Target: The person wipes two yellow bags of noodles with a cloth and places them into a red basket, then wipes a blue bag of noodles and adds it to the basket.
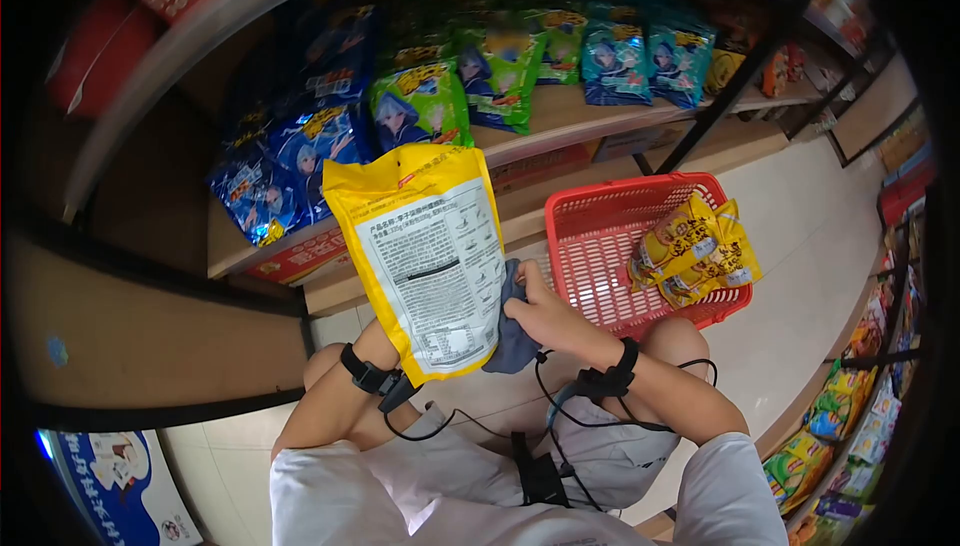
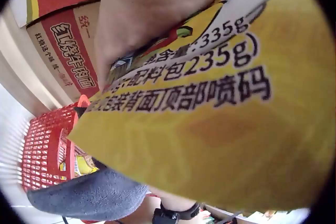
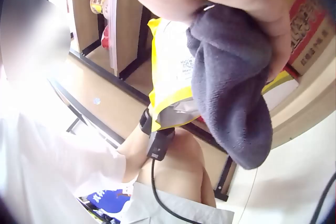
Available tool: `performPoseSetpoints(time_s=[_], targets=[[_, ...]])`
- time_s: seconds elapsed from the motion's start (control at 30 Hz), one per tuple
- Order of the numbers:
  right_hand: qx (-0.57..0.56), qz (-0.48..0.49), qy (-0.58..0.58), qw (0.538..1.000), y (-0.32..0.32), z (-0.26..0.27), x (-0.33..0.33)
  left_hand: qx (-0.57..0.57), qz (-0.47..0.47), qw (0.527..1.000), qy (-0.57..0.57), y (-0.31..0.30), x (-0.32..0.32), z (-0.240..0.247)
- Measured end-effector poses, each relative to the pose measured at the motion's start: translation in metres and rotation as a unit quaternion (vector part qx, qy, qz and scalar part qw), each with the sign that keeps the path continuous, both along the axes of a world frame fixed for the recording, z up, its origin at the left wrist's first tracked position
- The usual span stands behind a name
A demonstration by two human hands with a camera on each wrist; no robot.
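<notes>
A large yellow noodle packet [image 1: 425, 261] is held up in front of the body, its white printed back panel facing the head camera. My left hand [image 2: 149, 14] holds the packet from its far side; in the head view the packet hides that hand. With curled fingers, my right hand [image 1: 545, 311] grips a bunched dark grey cloth [image 3: 231, 77] at the packet's right edge. The cloth's loose end hangs below the right hand in the right wrist view and overlaps the packet.
A red shopping basket [image 1: 565, 246] with yellow snack packets [image 1: 700, 256] stands on the floor to the right. Ahead, a low wooden shelf [image 1: 545, 136] bears blue packets [image 1: 310, 151], green packets [image 1: 420, 106] and teal packets [image 1: 615, 61]. More packets [image 1: 800, 461] line the right side. Cables hang from both wrists.
</notes>
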State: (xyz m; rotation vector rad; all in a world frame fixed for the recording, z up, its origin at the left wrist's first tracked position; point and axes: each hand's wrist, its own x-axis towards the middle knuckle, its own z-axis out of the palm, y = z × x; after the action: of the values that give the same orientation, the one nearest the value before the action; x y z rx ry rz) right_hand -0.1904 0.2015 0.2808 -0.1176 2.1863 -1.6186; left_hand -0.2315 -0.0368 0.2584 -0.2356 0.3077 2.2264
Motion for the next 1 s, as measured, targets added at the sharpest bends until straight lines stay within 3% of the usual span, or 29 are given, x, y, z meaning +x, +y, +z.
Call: performPoseSetpoints(time_s=[0.17,0.2,0.3,0.33,0.43,0.53,0.63,0.7,0.77,0.83,0.87,0.9,0.93,1.0], targets=[[-0.107,-0.074,-0.067,0.989,0.012,-0.004,0.005,-0.054,0.013,0.998,0.025,0.020,0.004,0.001],[-0.178,-0.107,-0.104,0.973,0.009,0.015,0.009,-0.052,0.013,0.998,0.020,0.024,0.004,-0.007],[-0.221,-0.129,-0.148,0.955,0.010,0.004,0.008,-0.013,0.024,1.000,0.010,0.029,0.005,-0.036],[-0.236,-0.121,-0.217,0.939,0.014,0.019,0.012,-0.011,0.018,1.000,0.018,0.031,0.006,-0.047],[-0.314,-0.181,-0.257,0.896,0.006,0.005,0.023,-0.181,0.067,0.978,0.085,0.049,0.024,-0.019],[-0.368,-0.206,-0.303,0.855,-0.006,-0.023,0.025,-0.288,0.053,0.950,0.105,0.069,0.025,-0.011],[-0.296,-0.158,-0.289,0.897,-0.026,-0.085,0.014,-0.325,-0.007,0.942,0.084,0.066,0.023,-0.018],[-0.165,-0.115,-0.268,0.942,-0.026,-0.053,0.010,-0.380,-0.040,0.921,0.071,0.062,0.024,-0.022],[-0.170,-0.118,-0.219,0.953,-0.051,-0.083,0.000,-0.349,-0.005,0.935,0.062,0.044,0.019,-0.064],[-0.137,-0.137,-0.248,0.949,-0.061,-0.052,0.002,-0.386,0.036,0.918,0.089,0.041,0.024,-0.064],[-0.061,-0.155,-0.230,0.959,-0.068,-0.048,0.004,-0.415,0.031,0.902,0.112,0.057,0.031,-0.025],[-0.049,-0.100,-0.221,0.969,-0.054,-0.009,0.012,-0.427,0.021,0.896,0.116,0.061,0.027,-0.017],[-0.054,-0.096,-0.155,0.982,-0.086,-0.071,-0.003,-0.429,0.013,0.896,0.118,0.061,0.021,-0.020],[-0.003,-0.016,-0.101,0.995,-0.115,-0.116,-0.023,-0.429,-0.004,0.896,0.113,0.055,0.008,-0.034]])
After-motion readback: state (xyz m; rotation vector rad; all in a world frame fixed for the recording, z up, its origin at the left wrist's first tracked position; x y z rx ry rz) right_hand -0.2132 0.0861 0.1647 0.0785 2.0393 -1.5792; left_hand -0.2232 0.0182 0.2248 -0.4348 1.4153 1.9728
